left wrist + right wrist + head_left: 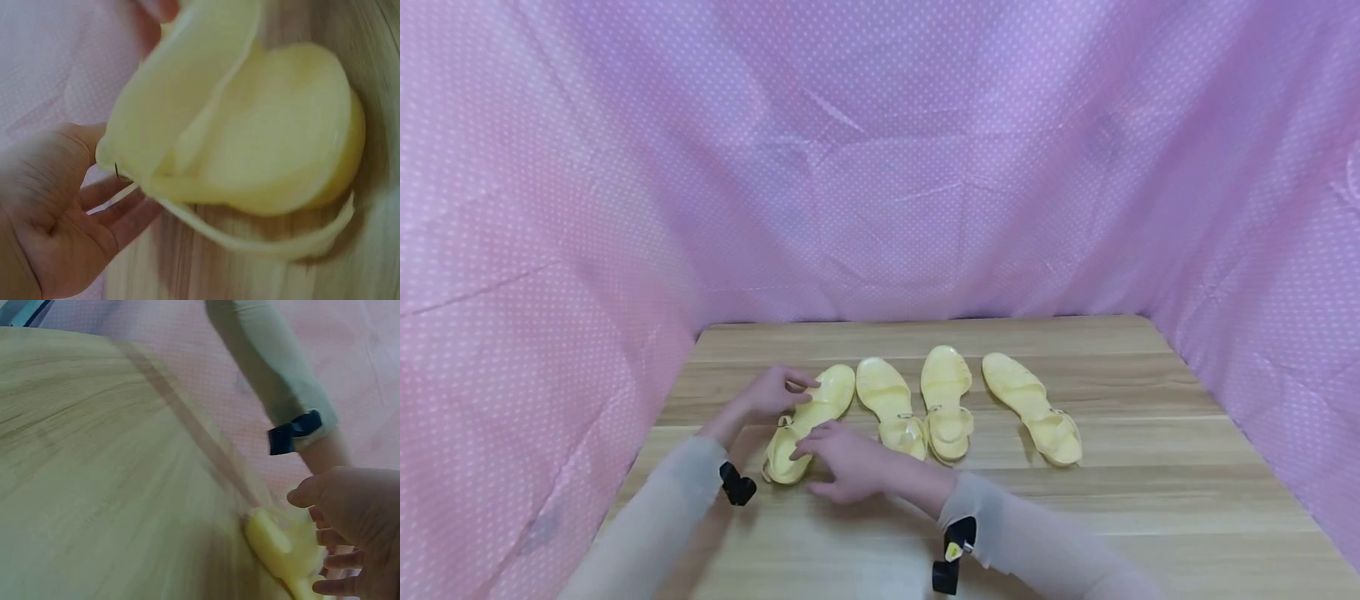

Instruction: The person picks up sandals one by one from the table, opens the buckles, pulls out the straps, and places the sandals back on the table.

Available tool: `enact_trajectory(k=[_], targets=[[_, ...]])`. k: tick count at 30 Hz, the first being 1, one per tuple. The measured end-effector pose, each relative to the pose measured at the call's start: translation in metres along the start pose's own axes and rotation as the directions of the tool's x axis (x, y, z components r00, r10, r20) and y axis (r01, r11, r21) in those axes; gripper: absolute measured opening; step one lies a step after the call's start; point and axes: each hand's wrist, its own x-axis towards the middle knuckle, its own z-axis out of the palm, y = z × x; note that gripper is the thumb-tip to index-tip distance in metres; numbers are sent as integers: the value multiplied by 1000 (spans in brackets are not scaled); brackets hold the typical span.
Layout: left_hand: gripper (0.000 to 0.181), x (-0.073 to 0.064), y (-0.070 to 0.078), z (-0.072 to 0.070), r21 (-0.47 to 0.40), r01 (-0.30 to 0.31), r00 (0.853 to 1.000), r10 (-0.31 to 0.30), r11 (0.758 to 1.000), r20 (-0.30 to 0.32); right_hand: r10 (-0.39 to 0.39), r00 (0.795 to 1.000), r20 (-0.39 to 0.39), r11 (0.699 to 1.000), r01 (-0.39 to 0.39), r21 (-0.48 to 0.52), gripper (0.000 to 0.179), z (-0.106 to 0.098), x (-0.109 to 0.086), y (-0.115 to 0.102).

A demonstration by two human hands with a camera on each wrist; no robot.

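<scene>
A pale yellow sandal [831, 396] lies slanted on the wooden table, its toe pointing away. Beside its left edge is my left hand [775, 390], fingertips reaching over the middle part. In the left wrist view, that hand's fingers [128, 212] pass partly behind the yellow sandal [275, 131], whose loose strap [281, 247] curves out over the wood. My right hand [853, 462] hovers at the heel end with fingers spread and thumb apart. The right wrist view has the right hand [362, 525] with loosely bent fingers beside the sandal [272, 540].
Three more yellow sandals stand in a row to the right: one close by [880, 383], one in the middle [946, 375], and one farther right [1015, 383] turned outward. Pink dotted cloth [880, 208] hangs around the wooden table [1150, 500] at the back and sides.
</scene>
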Motion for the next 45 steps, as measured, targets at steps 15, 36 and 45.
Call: enact_trajectory(k=[15,36,45], targets=[[29,-5,4,-5,353,-249,962,271,902,-13,74,976,-207,994,-55,98,12,-8,-15,5],[30,-88,52,70,439,-177,939,285,881,-194,-214,929,-303,969,241,53,15,-33,-125,40],[25,-98,49,102,416,-141,936,257,898,-239,-365,909,-200,927,334,-173,16,-20,-138,48]])
